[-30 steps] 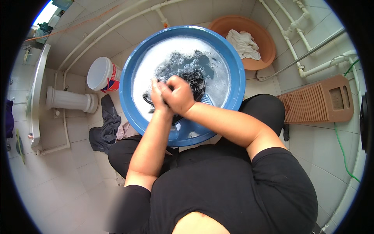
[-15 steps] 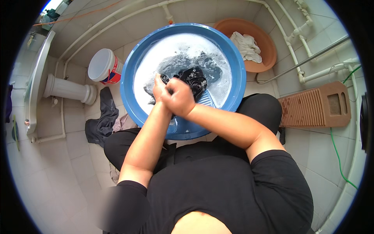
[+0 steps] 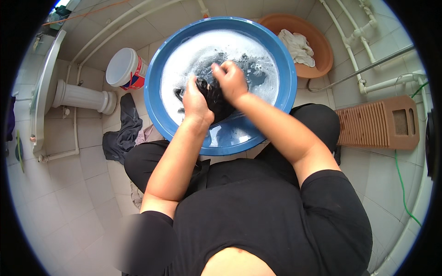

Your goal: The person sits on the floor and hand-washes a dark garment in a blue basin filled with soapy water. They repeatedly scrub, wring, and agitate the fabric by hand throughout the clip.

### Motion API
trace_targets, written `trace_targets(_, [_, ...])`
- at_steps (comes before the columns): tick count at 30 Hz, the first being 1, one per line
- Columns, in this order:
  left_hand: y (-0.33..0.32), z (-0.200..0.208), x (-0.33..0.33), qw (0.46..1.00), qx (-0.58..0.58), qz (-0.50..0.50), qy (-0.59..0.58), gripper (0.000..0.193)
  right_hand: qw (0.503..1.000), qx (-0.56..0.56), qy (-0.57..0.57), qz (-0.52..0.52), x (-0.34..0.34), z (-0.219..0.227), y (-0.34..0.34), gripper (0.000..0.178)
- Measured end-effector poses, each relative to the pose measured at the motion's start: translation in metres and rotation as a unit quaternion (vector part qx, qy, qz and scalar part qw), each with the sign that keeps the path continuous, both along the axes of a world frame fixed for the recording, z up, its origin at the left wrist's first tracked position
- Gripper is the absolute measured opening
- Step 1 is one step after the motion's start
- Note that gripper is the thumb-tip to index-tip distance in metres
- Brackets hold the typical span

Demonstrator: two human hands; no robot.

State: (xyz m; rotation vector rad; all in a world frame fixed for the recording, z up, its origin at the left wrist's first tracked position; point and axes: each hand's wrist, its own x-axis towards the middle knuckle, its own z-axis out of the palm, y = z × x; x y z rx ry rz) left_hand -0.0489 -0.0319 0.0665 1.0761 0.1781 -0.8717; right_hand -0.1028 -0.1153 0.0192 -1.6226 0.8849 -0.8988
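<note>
A black wet cloth (image 3: 215, 102) is bunched between my hands over a large blue basin (image 3: 150, 94). My left hand (image 3: 196, 102) is closed on the cloth's left side, thumb upward. On the right, my right hand (image 3: 232, 82) has curled fingers and grips the cloth's upper right part; motion blurs it slightly. Grey water with white foam (image 3: 182, 60) fills the basin, and the cloth's lower part hangs close to the near wall. Whether it touches the water there is hidden by my hands.
A terracotta-coloured basin (image 3: 324, 50) holding a white cloth (image 3: 297, 46) stands at the back right. A brown washboard (image 3: 363, 124) lies to my right. At left are a white bucket (image 3: 120, 68), a dark garment (image 3: 129, 119) and a white pedestal (image 3: 83, 97). Pipes run along the walls.
My hands, earlier pressed together over the cloth, are now apart, with the right one farther right and up. The cloth is raised between them, and the basin appears higher in view.
</note>
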Motion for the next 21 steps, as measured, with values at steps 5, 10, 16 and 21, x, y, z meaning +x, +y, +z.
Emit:
trace_targets(5, [0.018, 0.022, 0.086, 0.959, -0.078, -0.042, -0.267, 0.042, 0.958, 0.258, -0.121, 0.023, -0.011, -0.021, -0.070, 0.034])
trace_targets(10, [0.041, -0.038, 0.100, 0.670, 0.352, -0.341, -0.558, 0.069, 0.927, -0.101, 0.311, 0.182, -0.032, -0.047, -0.089, 0.032])
trace_targets(16, [0.061, -0.050, 0.034, 0.467, 0.352, -0.415, -0.697, 0.068, 0.799, -0.147, 0.517, 0.271, -0.043, -0.027, -0.068, 0.035])
trace_targets(21, [0.056, -0.042, 0.081, 0.590, 0.345, -0.372, -0.628, 0.028, 0.974, 0.021, 0.150, 0.166, -0.052, -0.039, -0.094, 0.026])
